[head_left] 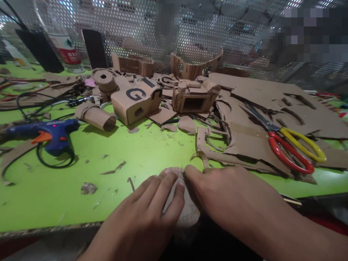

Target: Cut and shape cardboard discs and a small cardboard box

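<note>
At the near edge of the table, a pale rounded cardboard piece (pixel 190 218) sits between my hands, its lower end jutting past the edge. My left hand (pixel 154 203) presses its fingers on the left side and top of this piece. From the right, my right hand (pixel 225 192) curls against the piece's right edge, thumb and fingers closed. Whether it also holds a small tool is hidden. A thin curled cardboard strip (pixel 202 159) lies just beyond my right hand.
Red-and-yellow-handled scissors (pixel 290 152) rest on cardboard sheets (pixel 244 139) at right. A blue glue gun (pixel 56 136) lies left. Behind are a cardboard box (pixel 122 105), a cardboard camera-like model (pixel 194 96), a phone (pixel 95 49) and a bottle (pixel 67 54) before a perforated metal screen (pixel 136 25).
</note>
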A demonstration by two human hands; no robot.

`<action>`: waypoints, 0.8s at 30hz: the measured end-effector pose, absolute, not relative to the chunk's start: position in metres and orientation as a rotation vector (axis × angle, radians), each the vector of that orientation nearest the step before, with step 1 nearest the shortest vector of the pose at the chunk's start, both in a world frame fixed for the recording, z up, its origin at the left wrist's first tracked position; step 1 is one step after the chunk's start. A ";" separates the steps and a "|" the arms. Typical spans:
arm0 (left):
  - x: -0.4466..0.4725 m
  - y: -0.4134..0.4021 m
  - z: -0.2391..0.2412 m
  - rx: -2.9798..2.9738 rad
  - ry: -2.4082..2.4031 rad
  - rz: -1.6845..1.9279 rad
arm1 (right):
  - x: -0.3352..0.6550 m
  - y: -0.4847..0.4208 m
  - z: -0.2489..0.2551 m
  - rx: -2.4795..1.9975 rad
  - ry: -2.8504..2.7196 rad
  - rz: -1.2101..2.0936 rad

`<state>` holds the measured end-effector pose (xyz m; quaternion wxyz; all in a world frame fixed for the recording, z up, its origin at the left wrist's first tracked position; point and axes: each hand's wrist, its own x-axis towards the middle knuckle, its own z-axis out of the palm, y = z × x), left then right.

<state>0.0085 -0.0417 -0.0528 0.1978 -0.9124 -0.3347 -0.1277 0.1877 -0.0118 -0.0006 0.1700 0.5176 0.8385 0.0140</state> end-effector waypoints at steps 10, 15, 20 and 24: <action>0.017 -0.043 -0.059 -2.587 -0.938 -0.404 | 0.196 0.010 0.010 1.220 2.539 0.200; 0.017 -0.041 -0.061 -2.596 -0.944 -0.417 | 0.205 0.023 0.004 1.123 2.593 0.185; 0.019 -0.040 -0.060 -2.603 -0.983 -0.398 | 0.204 0.005 -0.003 1.334 2.529 0.153; 0.019 -0.041 -0.059 -2.593 -0.983 -0.382 | 0.202 -0.005 -0.002 1.439 2.510 0.155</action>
